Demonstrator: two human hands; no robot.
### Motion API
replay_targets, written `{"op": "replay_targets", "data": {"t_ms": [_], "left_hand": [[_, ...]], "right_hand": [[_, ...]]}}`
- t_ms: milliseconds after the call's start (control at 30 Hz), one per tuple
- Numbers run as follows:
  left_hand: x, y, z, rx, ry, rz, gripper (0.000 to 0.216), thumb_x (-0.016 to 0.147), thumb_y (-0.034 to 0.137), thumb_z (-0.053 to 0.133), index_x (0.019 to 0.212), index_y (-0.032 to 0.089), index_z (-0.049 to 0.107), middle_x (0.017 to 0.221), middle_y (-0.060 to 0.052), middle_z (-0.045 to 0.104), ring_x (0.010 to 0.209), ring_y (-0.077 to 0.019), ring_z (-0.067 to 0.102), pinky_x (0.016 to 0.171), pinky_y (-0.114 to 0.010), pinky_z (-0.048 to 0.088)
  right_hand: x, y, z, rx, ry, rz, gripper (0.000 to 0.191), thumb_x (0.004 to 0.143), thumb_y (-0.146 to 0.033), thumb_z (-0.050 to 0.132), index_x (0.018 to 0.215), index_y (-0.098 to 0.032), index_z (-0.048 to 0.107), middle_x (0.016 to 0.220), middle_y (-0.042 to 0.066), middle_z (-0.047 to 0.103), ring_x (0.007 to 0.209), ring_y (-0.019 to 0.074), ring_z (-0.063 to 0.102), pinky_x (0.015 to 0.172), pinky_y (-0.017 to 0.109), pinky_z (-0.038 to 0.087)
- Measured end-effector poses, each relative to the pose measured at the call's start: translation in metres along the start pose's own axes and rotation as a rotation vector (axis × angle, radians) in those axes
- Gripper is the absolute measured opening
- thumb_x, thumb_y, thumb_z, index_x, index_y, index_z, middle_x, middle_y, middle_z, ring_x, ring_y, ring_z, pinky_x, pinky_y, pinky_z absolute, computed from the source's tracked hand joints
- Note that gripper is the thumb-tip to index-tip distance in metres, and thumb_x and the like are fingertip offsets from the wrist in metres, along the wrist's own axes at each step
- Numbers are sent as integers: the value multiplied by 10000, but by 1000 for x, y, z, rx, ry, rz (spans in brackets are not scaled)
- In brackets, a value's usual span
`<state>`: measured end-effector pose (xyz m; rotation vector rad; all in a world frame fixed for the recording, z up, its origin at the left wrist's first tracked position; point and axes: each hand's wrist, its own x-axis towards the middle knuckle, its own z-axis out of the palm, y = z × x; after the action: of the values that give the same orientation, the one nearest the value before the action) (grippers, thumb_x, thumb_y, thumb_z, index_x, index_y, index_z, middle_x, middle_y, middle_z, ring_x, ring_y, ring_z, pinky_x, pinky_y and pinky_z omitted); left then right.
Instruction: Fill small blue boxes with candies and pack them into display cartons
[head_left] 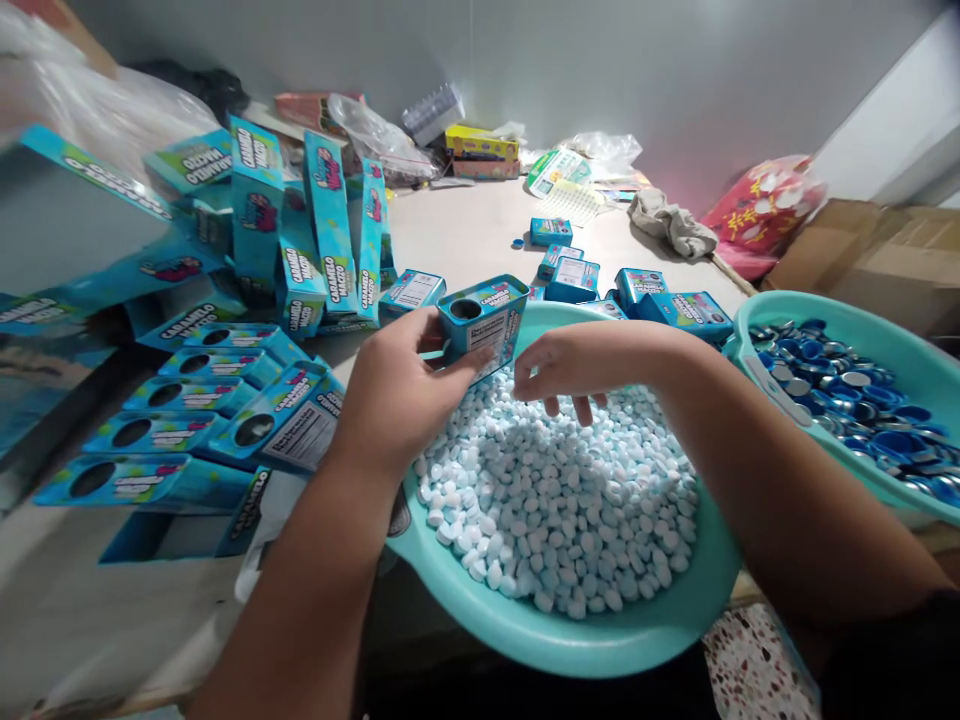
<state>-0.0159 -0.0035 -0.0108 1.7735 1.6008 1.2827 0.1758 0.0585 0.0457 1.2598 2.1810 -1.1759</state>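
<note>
My left hand (pixel 401 385) grips a blue candy tin (pixel 491 318) with a round hole in its top, tilted over the far left rim of a turquoise basin (pixel 577 650). Heaped in the basin are small white and pale-blue candies (pixel 555 510). Just right of the tin, my right hand (pixel 577 365) hangs above the candies. Its fingers are loosely bent and apart, and I see nothing held in them. The tin's hole shows dark, so its contents cannot be made out.
Left of the basin lie several tins with open holes (pixel 154 432) and printed cardboard boxes (pixel 255 220). More tins (pixel 574 278) lie beyond the basin. At right, a second turquoise basin (pixel 780 395) holds blue caps (pixel 862 400). A grey cloth (pixel 671 225) and a cardboard carton (pixel 862 260) are farther back.
</note>
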Motion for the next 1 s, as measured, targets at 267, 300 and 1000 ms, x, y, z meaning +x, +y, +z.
{"op": "replay_targets", "data": {"t_ms": [267, 300, 1000], "left_hand": [[1, -2, 2, -57, -7, -12, 244, 790, 383, 753, 927, 187, 707, 911, -52, 757, 848, -217, 716, 736, -305, 585], [1, -3, 2, -48, -6, -14, 251, 784, 390, 760, 924, 189, 708, 910, -52, 757, 845, -219, 716, 737, -311, 587], [0, 0, 1, -34, 9, -5, 239, 789, 377, 732, 932, 188, 701, 947, -68, 756, 894, -231, 706, 754, -317, 575]], "right_hand": [[1, -25, 37, 161, -831, -192, 229, 861, -393, 708, 856, -168, 660, 723, -6, 679, 639, 140, 687, 568, 209, 545], [4, -28, 44, 120, -875, -148, 237, 846, -382, 728, 804, -162, 650, 683, -12, 669, 623, 135, 678, 574, 210, 547], [12, -7, 18, -231, 9, -148, 201, 815, -375, 661, 829, -174, 674, 680, 16, 676, 613, 139, 586, 563, 264, 395]]}}
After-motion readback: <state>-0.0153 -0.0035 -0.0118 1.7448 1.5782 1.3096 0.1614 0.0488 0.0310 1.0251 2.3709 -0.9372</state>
